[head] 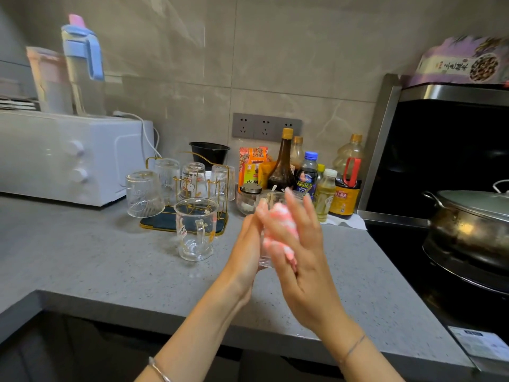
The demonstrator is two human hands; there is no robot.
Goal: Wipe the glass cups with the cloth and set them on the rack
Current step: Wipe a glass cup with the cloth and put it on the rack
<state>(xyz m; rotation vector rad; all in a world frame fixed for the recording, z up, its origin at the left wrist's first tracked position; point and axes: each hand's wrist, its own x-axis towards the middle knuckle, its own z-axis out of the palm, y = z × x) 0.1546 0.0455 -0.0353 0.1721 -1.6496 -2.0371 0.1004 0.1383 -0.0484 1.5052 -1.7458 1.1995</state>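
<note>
Above the grey surface (110,266), near the rack (159,224), the left hand (248,244) and right hand (300,257) press flat on a glass cup (265,262) and cloth (281,224) between them; better to turn it slowly, pressing gently.

Both forearms are bare from the lower frame edge up past the front edge of the grey speckled stone countertop (110,271). Below that edge, the left wrist wears a thin plain silver metal bangle (159,370). Right at the edge, the right wrist wears a fine dark thread bracelet (354,346) that slants across it. Over the countertop, the left hand (245,252) and right hand (301,257) are bare, with longish pale rounded fingernails (288,192)
</note>
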